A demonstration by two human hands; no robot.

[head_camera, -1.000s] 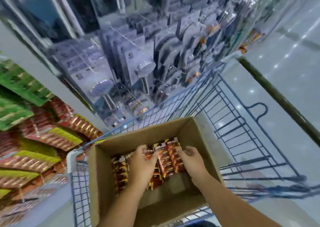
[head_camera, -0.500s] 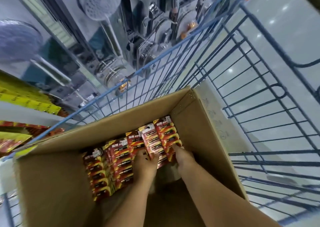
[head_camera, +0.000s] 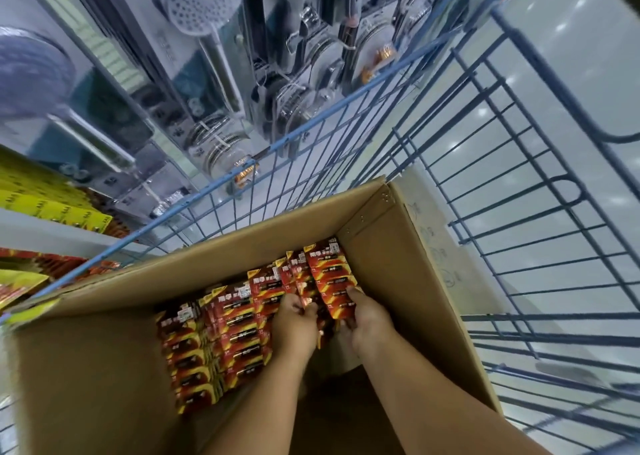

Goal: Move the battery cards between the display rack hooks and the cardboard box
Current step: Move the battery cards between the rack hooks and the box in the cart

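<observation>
An open cardboard box sits in a blue wire cart. Red and yellow battery cards stand packed in rows across its far half. Both my hands are down inside the box at the right end of the rows. My left hand curls its fingers over the tops of a middle stack. My right hand grips the rightmost stack of battery cards, thumb on its front face. The bottoms of the cards under my hands are hidden.
The blue wire cart surrounds the box, with its rim close behind and to the right. Shower heads and packaged hoses hang on the rack beyond. Yellow and red card packs hang at the left.
The view has dropped and closed in on the box. Both hands have stayed at the right-hand stacks, and the fingers now dig deeper between the cards.
</observation>
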